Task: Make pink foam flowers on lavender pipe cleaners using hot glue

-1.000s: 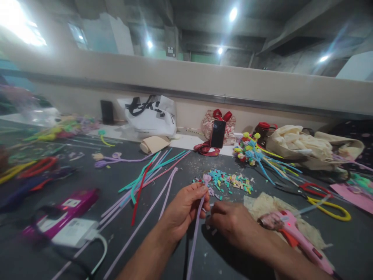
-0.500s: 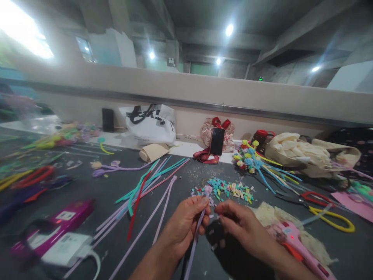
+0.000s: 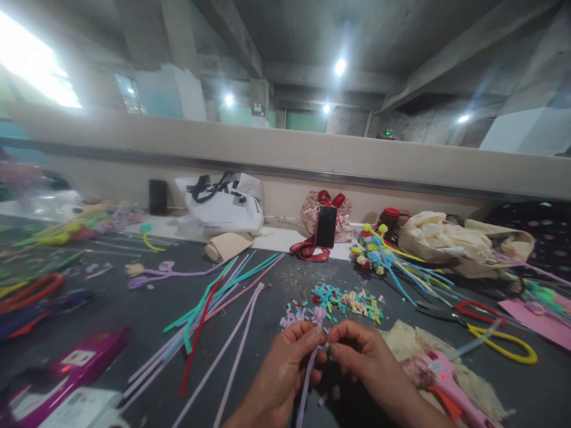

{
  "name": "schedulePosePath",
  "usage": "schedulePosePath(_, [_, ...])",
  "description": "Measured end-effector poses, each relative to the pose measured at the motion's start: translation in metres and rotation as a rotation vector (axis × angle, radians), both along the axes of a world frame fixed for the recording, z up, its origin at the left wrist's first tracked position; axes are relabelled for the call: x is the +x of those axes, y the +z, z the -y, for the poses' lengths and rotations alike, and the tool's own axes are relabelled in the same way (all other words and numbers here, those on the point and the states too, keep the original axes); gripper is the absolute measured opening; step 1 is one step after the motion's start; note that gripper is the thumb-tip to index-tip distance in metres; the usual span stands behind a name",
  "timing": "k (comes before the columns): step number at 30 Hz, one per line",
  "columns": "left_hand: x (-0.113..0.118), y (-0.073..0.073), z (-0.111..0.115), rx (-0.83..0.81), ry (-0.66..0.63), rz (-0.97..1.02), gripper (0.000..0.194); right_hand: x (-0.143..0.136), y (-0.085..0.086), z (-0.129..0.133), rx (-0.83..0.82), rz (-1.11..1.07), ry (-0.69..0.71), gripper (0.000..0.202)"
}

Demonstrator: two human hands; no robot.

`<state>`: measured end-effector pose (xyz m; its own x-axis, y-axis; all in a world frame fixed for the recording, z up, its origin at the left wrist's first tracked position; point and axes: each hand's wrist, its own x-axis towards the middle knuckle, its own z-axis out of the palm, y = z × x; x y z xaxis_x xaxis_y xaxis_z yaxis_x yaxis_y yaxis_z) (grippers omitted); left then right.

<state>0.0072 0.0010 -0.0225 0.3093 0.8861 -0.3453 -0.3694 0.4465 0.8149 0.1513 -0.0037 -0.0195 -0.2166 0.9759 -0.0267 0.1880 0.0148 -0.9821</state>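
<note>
My left hand (image 3: 289, 362) pinches a lilac pipe cleaner (image 3: 307, 380) between thumb and fingers. Its long end hangs toward me, and small lilac pieces (image 3: 319, 315) cluster at its top. My right hand (image 3: 363, 351) is closed in a pinch right beside the stem, its fingertips almost against those of the left. Between the fingertips shows a small pale piece (image 3: 325, 346), partly hidden. Just beyond both hands lies a spread of short cut pieces (image 3: 343, 300) in turquoise, cream, yellow, red and lilac.
Loose pipe cleaners (image 3: 223, 303) lie to the left. A pink glue gun (image 3: 446, 380) rests on beige cloth at right, near yellow-and-red-handled scissors (image 3: 502, 342). A purple device (image 3: 75, 368) sits at lower left. Behind stand a phone (image 3: 326, 226), a white bag (image 3: 227, 205) and a flower bunch (image 3: 375, 249).
My right hand has moved left and in to the stem, bringing its fingertips up to the left hand's. The view has tilted slightly upward.
</note>
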Motion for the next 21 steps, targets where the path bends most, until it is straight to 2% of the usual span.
schedulePosePath(5, [0.006, -0.003, 0.002, 0.005, 0.018, 0.041, 0.019, -0.002, 0.004, 0.003, 0.093, 0.041, -0.041, 0.006])
schedulePosePath(13, [0.008, -0.011, 0.001, 0.002, 0.035, 0.048, 0.019, -0.003, 0.004, 0.001, 0.034, 0.023, -0.09, 0.006])
schedulePosePath(21, [0.012, -0.009, 0.003, 0.036, 0.09, 0.051, 0.017, -0.003, -0.001, -0.005, -0.046, 0.009, -0.105, 0.006])
